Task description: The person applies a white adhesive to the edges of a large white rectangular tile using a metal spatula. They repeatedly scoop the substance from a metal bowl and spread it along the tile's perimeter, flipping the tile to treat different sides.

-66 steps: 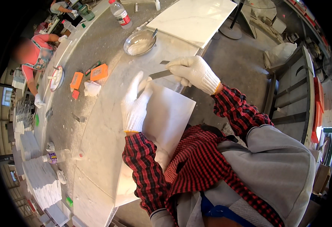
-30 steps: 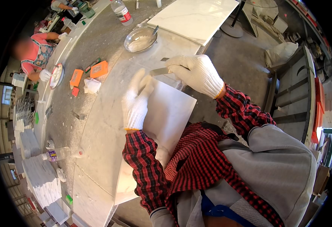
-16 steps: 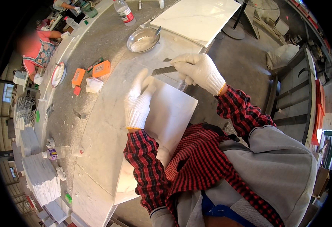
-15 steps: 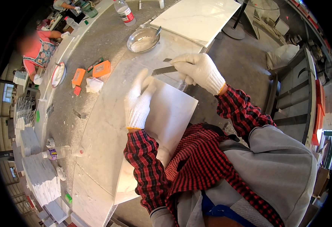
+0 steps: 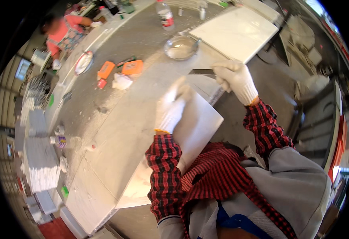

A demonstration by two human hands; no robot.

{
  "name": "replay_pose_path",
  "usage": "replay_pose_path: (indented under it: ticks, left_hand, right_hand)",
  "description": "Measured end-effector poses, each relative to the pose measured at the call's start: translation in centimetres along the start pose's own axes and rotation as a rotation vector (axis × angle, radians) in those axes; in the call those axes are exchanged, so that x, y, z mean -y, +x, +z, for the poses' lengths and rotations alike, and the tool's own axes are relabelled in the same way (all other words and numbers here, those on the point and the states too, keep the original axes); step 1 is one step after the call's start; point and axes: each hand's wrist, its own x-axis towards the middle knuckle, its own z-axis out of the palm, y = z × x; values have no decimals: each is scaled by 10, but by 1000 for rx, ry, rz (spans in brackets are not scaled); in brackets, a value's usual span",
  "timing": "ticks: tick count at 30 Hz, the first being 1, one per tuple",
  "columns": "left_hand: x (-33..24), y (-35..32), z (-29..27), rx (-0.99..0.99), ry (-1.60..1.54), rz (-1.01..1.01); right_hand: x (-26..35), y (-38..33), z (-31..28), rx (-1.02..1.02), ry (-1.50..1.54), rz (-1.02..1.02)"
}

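Grey metal blade (image 5: 202,72) is gripped by white-gloved right hand (image 5: 236,80), upper centre.
Left hand (image 5: 169,109) at flat white slab (image 5: 203,118): grip indeterminable.

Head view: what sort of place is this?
Likely a stone or tile workshop: a stack of pale slabs, a large white panel and a metal bowl holding pale material.

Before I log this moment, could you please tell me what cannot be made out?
In the head view:
Flat blade: gripped end hidden by right hand.
Pale slab: partly covered by left plaid sleeve.
Left hand: motion-blurred, slab contact unclear.
Red-labelled bottle: top cut by upper edge.
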Motion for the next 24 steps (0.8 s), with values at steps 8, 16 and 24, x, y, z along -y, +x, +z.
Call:
replay_pose_path:
  ticks: [8, 16, 24]
  left_hand:
    - [21, 1, -2, 8, 28, 199]
    - [16, -7, -4, -77, 125, 238]
    - [23, 3, 3, -50, 57, 198]
  right_hand:
    - [-29, 131, 38, 30, -486, -184]
    - [-42, 211, 84, 313, -1238, -418]
    - [20, 194, 108, 474, -1630, -417]
